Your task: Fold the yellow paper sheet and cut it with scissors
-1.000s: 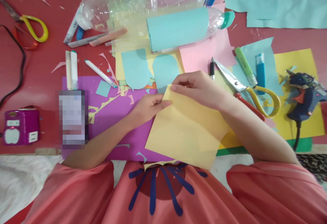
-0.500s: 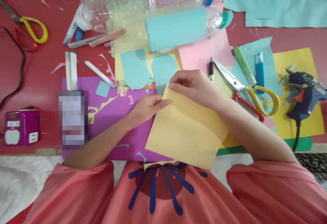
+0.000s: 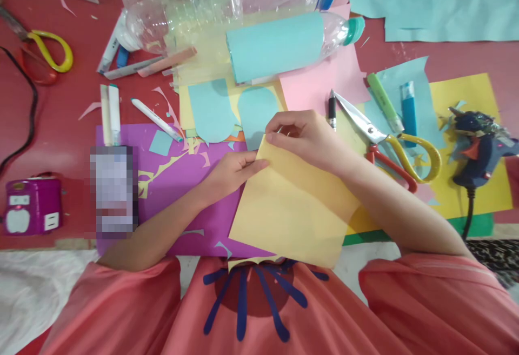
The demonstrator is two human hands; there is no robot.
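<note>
A pale yellow sheet of paper [image 3: 292, 209] is held up in front of me, tilted over the purple sheet [image 3: 190, 220]. My left hand [image 3: 233, 174] pinches its left edge between thumb and fingers. At the top left corner my right hand [image 3: 300, 136] grips the same sheet, thumb in front and fingers curled behind. Just beyond the hands lie two light blue paper pieces with rounded ends, one a blue cutout [image 3: 213, 109] and the other a blue cutout [image 3: 259, 112] partly hidden by my right hand.
A bottle wrapped in light blue paper [image 3: 275, 44] lies behind, near clear plastic bottles [image 3: 194, 9]. On the right are scissors [image 3: 377, 133], a green marker [image 3: 385, 101] and a glue gun [image 3: 478, 149]. A blurred phone [image 3: 113, 190], a purple box [image 3: 32, 206] and more scissors [image 3: 48, 49] are leftward.
Both hands keep their hold on the yellow sheet, almost unmoved. The whole view has shifted slightly, so the table items appear a little further left.
</note>
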